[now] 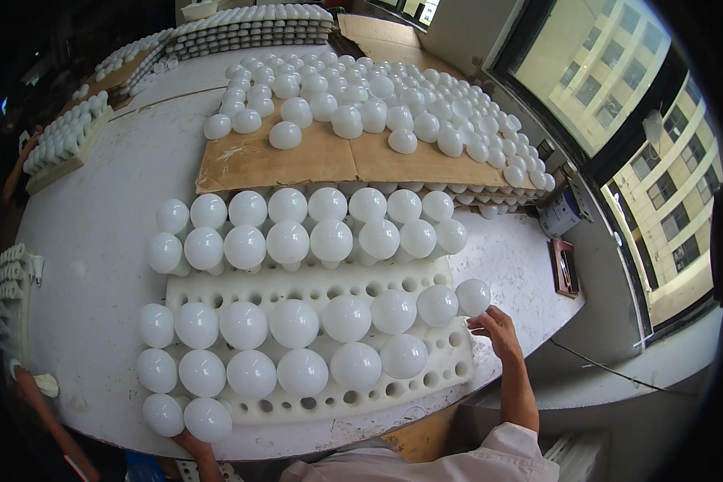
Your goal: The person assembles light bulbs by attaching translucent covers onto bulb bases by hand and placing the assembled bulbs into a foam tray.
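Observation:
Rows of round white light bulbs stand in a white foam tray [305, 410] with round holes in front of me. My right hand [494, 328] is at the tray's right end, its fingers closed around the lower part of a light bulb [474, 297] at the end of a row. At the near left, my left hand [191, 442] reaches up beneath a white bulb [208, 420] in the nearest, short row. That bulb hides its fingers, so its grip cannot be made out. Another bulb [162, 414] sits just left of it.
Behind, a second foam tray [217, 293] carries two rows of bulbs. Farther back, cardboard [281, 166] bears many white domes. More stacked trays [249, 36] stand at the far edge. A co-worker's hand [26, 377] shows at left. A bucket [560, 215] and window are at right.

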A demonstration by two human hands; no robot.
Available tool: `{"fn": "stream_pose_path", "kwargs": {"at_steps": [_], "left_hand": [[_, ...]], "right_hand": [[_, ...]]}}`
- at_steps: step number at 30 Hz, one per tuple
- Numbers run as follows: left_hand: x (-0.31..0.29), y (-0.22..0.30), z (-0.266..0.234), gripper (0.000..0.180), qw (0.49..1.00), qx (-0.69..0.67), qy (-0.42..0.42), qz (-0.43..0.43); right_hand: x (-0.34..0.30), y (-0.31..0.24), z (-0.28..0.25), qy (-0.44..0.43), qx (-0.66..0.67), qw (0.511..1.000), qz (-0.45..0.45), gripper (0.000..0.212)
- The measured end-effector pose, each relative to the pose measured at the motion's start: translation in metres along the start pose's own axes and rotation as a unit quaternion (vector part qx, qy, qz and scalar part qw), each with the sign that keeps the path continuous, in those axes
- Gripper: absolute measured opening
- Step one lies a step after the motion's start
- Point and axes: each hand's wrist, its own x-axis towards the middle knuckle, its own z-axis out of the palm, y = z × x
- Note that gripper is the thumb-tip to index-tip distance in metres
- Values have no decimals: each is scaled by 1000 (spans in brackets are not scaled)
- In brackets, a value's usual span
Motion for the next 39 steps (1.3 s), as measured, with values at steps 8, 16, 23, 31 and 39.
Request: {"fn": "stream_pose_path", "kwargs": {"at_steps": [8, 16, 23, 31, 39], "left_hand": [[-3, -8, 37, 43, 1000, -9, -19, -15], [-3, 3, 65, 42, 993, -50, -47, -94], [-35, 21, 87, 40, 974, -97, -61, -194], [-45, 25, 80, 39, 950, -141, -105, -259], [-38, 24, 54, 37, 929, -181, -123, -300]], "right_hand": [[141, -122, -29, 99, -46, 968, -225, 72], [280, -224, 2, 141, -213, 954, -158, 86], [337, -242, 18, 100, -272, 945, -150, 85], [356, -254, 88, 7, -432, 862, -265, 75], [342, -261, 180, -37, -388, 872, -297, 63]]}}
